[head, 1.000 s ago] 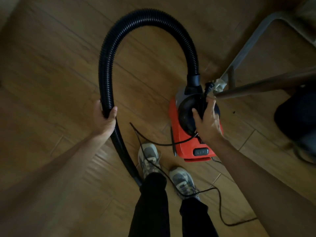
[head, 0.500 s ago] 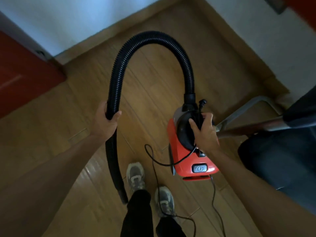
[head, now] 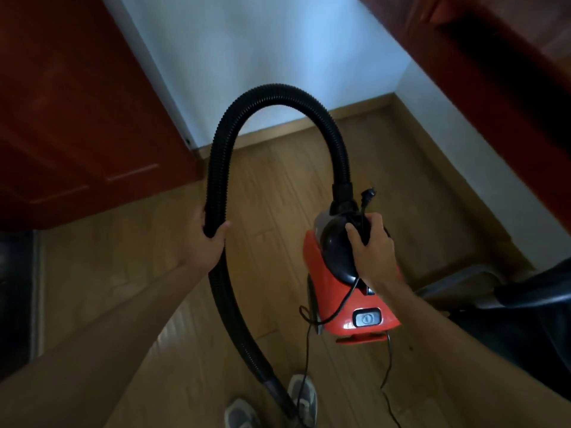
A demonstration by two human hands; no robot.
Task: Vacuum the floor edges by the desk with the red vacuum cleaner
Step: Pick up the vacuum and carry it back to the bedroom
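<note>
The floor (head: 278, 186) is warm brown wood planks that run away from the person toward a corner. A pale wall (head: 262, 57) closes the far side, with a wood skirting (head: 278, 135) along its foot, and turns the corner to run down the right side. A dark red door (head: 77, 118) fills the left. The red-brown desk (head: 494, 72), blurred, juts over the right wall. Below it, at the right edge, is a black chair (head: 525, 291) with a grey metal leg.

The vacuum (head: 330, 298) is over the planks right of centre, near the chair. I cannot tell whether it rests on the floor. The right hand (head: 369, 245) holds its black top handle, fingers (head: 352, 230) curled round the handle and the cord (head: 387, 366). The plug (head: 367, 194) sticks up just above that hand, and the rest of the cord trails down to the floor.

The hose (head: 278, 91) arches up from the vacuum's front and comes down on the left. The left hand (head: 205, 239) grips it there, fingers wrapped round it and thumb (head: 224, 227) across. Its lower end reaches the shoes (head: 304, 396).
</note>
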